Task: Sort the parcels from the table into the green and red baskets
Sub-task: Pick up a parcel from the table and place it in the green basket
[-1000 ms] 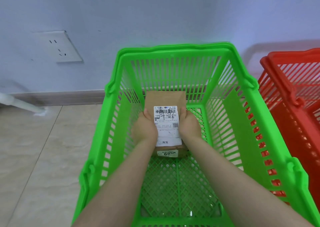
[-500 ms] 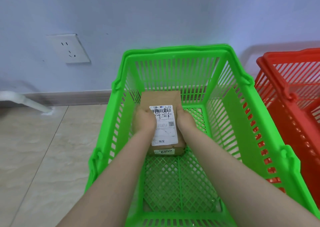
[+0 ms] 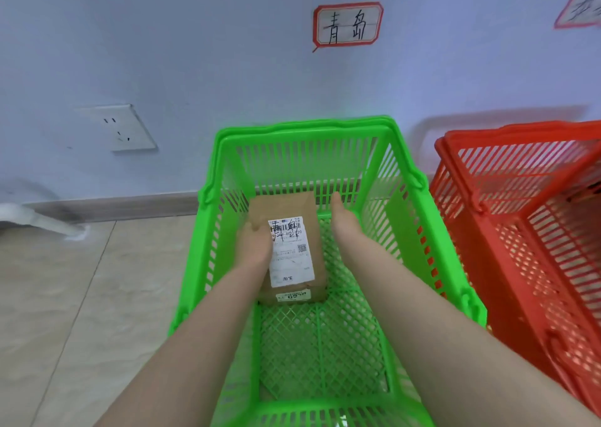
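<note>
Parcel of brown cardboard, white-labelled, lies in the green slatted plastic basket, left hand grasping its left edge, right hand straight-fingered just beside it.

A red-bordered wall sign at twelve o'clock read 青岛, also handwritten on the parcel's shipping label.

We count one cardboard parcel, one green basket, one red basket, two hands (left hand, right hand), two wall labels (second label cropped), one wall socket.
</note>
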